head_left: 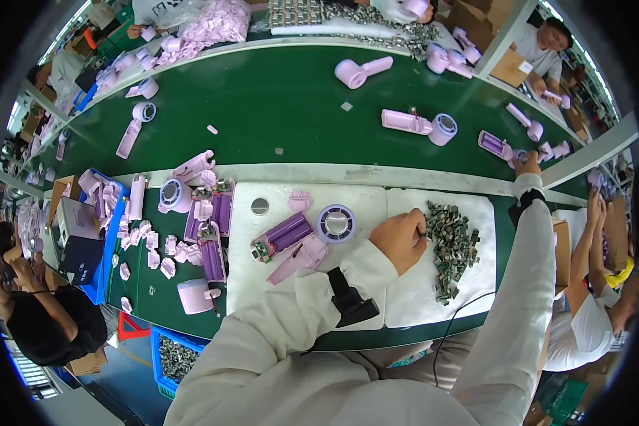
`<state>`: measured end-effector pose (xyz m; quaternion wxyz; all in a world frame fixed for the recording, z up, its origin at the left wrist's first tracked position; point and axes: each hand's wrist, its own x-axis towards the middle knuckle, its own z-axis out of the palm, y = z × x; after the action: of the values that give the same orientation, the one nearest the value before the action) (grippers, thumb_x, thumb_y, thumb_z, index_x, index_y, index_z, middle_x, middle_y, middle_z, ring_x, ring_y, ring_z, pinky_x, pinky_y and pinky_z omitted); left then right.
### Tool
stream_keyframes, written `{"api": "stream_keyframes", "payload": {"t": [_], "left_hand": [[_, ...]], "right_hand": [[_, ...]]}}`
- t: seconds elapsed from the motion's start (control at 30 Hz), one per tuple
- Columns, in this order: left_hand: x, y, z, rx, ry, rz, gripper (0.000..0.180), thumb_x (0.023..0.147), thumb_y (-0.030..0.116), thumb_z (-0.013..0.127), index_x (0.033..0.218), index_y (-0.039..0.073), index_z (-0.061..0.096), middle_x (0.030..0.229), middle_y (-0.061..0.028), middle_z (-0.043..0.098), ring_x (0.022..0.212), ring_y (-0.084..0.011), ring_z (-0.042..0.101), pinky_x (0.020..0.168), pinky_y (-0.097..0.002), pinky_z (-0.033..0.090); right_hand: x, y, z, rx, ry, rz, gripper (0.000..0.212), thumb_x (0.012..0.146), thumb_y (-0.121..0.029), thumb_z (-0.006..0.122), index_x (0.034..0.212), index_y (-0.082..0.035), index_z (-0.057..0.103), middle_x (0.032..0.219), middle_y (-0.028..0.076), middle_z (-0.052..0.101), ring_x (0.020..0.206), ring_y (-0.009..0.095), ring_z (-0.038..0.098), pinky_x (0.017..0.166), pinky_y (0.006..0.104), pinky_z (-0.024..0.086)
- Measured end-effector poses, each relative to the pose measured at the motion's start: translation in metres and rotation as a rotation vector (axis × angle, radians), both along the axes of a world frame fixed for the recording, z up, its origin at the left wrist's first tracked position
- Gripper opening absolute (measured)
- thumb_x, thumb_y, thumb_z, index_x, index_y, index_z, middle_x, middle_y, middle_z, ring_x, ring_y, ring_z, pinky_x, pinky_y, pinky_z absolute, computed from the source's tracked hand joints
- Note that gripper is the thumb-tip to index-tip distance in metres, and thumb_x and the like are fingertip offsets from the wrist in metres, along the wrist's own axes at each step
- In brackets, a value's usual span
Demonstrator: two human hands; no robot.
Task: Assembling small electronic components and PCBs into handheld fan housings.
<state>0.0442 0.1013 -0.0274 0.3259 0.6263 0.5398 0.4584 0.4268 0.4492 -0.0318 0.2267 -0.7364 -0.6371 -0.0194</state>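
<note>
My left hand (399, 241) is closed at the left edge of a pile of small metal parts (449, 248) on a white foam board. Its fingertips are pinched together; whatever is between them is too small to make out. My right hand (527, 167) reaches far right onto the green belt. Its fingers close on the round head of an opened pink handheld fan (495, 145), whose purple inside shows. Left of my left hand lies a round fan head (336, 224), beside an opened fan handle (307, 255) with purple battery cells and a small circuit board.
Pink shells and purple cells (213, 213) crowd the table's left, beside a blue bin (113, 241). Several fans, such as a pink fan (419, 125), lie along the green belt (263, 99). A metal post (596, 153) stands near my right arm. Co-workers sit around.
</note>
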Motion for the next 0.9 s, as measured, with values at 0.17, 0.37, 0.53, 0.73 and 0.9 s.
{"api": "stream_keyframes", "payload": {"t": [0.17, 0.37, 0.53, 0.73, 0.9], "left_hand": [[0.001, -0.008, 0.007, -0.025, 0.005, -0.102, 0.028, 0.081, 0.017, 0.075, 0.097, 0.006, 0.055, 0.077, -0.0114, 0.067, 0.071, -0.0328, 0.066, 0.064, -0.0433, 0.051], [0.005, 0.001, 0.020, -0.113, 0.083, -0.046, 0.037, 0.080, 0.026, 0.078, 0.103, 0.005, 0.057, 0.075, -0.0108, 0.068, 0.067, -0.0324, 0.066, 0.064, -0.0408, 0.051], [0.000, 0.007, 0.005, -0.053, 0.056, -0.089, 0.040, 0.081, 0.029, 0.078, 0.105, 0.004, 0.058, 0.072, -0.0126, 0.066, 0.068, -0.0332, 0.067, 0.064, -0.0427, 0.052], [0.000, 0.001, 0.003, -0.032, 0.045, -0.082, 0.037, 0.085, 0.030, 0.078, 0.102, 0.005, 0.056, 0.068, -0.0108, 0.065, 0.060, -0.0280, 0.067, 0.058, -0.0389, 0.053], [-0.008, -0.001, 0.011, -0.353, -0.127, -0.110, 0.031, 0.088, 0.022, 0.076, 0.100, 0.003, 0.054, 0.070, -0.0100, 0.065, 0.055, -0.0210, 0.066, 0.051, -0.0347, 0.052]], "right_hand": [[0.018, -0.037, -0.003, 0.040, -0.070, 0.020, 0.064, 0.081, -0.036, 0.078, 0.132, -0.013, 0.046, 0.112, 0.026, 0.068, 0.103, 0.046, 0.065, 0.085, 0.0506, 0.053], [-0.051, -0.099, 0.073, 0.413, -0.383, 0.482, 0.068, 0.086, -0.032, 0.076, 0.142, -0.011, 0.045, 0.120, 0.022, 0.064, 0.099, 0.041, 0.067, 0.085, 0.0472, 0.054], [-0.114, -0.171, 0.134, 0.167, -0.340, 0.510, 0.057, 0.090, -0.031, 0.072, 0.137, -0.007, 0.052, 0.125, 0.020, 0.061, 0.104, 0.038, 0.066, 0.088, 0.0439, 0.054], [-0.137, -0.233, 0.164, 0.313, -0.298, 0.665, 0.056, 0.090, -0.030, 0.073, 0.136, -0.003, 0.054, 0.125, 0.021, 0.060, 0.102, 0.035, 0.067, 0.082, 0.0405, 0.057], [-0.154, -0.296, 0.181, 0.185, -0.031, 0.880, 0.058, 0.090, -0.024, 0.075, 0.138, -0.002, 0.052, 0.127, 0.021, 0.059, 0.103, 0.034, 0.067, 0.081, 0.0381, 0.058]]}}
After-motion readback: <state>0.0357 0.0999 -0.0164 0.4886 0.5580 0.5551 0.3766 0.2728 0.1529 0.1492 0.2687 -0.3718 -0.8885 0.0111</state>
